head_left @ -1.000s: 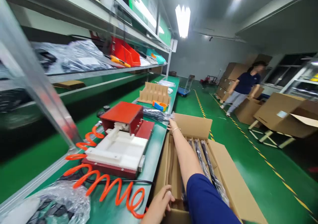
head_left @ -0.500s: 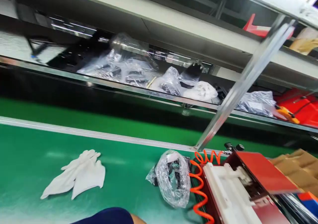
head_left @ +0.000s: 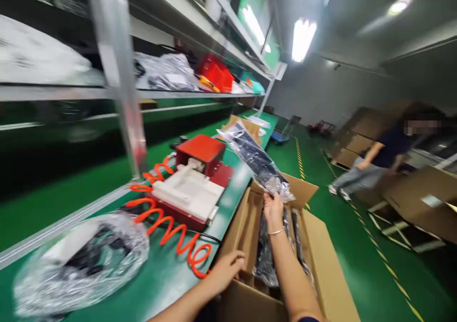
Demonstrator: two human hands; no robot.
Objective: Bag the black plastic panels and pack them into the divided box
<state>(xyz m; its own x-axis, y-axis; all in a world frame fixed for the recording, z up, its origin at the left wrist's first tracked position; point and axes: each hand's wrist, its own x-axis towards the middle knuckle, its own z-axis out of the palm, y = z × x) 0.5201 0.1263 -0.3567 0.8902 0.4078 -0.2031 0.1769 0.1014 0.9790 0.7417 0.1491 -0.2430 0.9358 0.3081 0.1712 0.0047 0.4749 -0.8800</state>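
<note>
Clear plastic bag (head_left: 80, 270) with dark pieces (head_left: 107, 243) inside is laid on the green worktop (head_left: 164, 288). Farther right, a red and white machine (head_left: 191, 186) is flanked by a coiled orange hose (head_left: 141, 188). The left hand (head_left: 227, 268) is placed at the near left corner of an open cardboard box (head_left: 250, 305); whether it is closed on the edge cannot be told. Above the box, a wrapped black piece (head_left: 255, 155) is held up at a tilt, its near end clamped in the right hand (head_left: 274, 211). More wrapped pieces (head_left: 264, 255) are lodged in the box below. At far right, a person (head_left: 391, 141) in a dark top is seen, blurred, beside brown cartons (head_left: 414, 196).
</note>
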